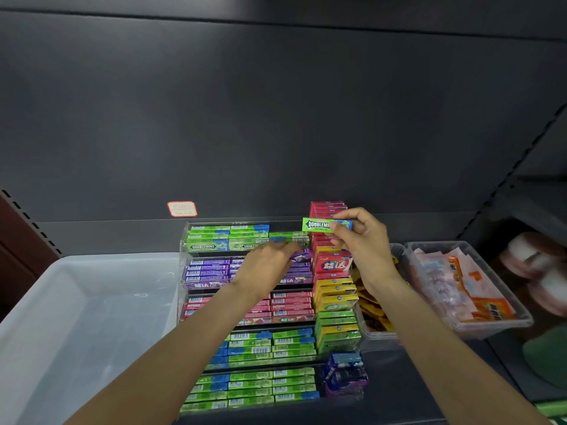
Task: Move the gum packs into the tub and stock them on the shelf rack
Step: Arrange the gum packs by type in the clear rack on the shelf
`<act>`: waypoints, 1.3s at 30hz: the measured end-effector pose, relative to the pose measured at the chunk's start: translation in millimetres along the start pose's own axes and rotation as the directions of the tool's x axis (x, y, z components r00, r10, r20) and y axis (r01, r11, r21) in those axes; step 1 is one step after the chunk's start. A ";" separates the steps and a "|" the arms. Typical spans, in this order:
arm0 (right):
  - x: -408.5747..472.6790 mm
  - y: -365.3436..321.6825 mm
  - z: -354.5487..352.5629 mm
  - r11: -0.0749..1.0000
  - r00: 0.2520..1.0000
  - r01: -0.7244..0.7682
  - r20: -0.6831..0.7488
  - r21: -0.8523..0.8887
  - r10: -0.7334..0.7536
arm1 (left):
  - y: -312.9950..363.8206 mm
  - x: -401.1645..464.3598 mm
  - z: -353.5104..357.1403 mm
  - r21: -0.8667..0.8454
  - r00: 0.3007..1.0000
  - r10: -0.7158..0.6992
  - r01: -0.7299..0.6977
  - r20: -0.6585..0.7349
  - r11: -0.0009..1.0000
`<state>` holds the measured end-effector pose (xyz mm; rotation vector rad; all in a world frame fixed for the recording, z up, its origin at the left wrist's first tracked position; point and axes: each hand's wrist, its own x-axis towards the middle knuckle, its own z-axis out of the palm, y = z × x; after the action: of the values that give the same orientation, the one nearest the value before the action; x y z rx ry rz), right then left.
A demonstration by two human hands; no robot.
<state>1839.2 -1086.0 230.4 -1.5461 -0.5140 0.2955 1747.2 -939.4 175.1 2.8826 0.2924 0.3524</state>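
A clear tiered rack [184,240] on the dark shelf holds rows of green, purple and pink gum packs. My right hand [365,240] pinches a green Doublemint pack [319,225] above the rack's top right corner. My left hand [267,265] reaches over the second tier and pinches a purple gum pack [302,255] at its fingertips, just below the green top row [221,237]. Red, yellow and green boxes [334,289] stand stacked along the rack's right side. A white plastic tub [61,302] stands left of the rack; nothing shows inside it.
Two clear bins at the right hold yellow packets [372,305] and orange-and-pink sachets [460,286]. A blue-purple multipack [343,372] lies in front of the box stack. A red-edged price label [182,208] sticks to the back panel. Pink-and-white items [540,271] lie at far right.
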 end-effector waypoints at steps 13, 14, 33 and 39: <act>0.4 0.0 6.6 1.000 1.000 0.000 0.023 0.028 -0.001 | -15.0 -11.5 5.4 0.128 0.992 0.085 -0.096 0.090 0.987; 0.1 0.2 6.3 1.000 1.000 -0.004 0.020 0.025 0.004 | -16.0 -11.7 4.8 0.129 0.992 0.081 -0.093 0.100 0.987; 15.9 1.4 23.5 0.991 0.983 0.106 0.160 -0.079 -0.092 | -10.3 12.6 -53.1 -0.312 0.945 0.008 -0.116 -0.327 0.943; 28.1 -0.5 9.0 0.767 0.947 0.321 0.173 -0.555 -0.271 | -27.4 14.4 -49.7 -0.333 0.922 -0.128 -0.002 -0.367 0.943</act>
<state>1859.0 -1064.3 234.1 -2.0105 -0.9715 -0.0600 1743.5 -900.3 218.6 2.4526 0.3528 0.8704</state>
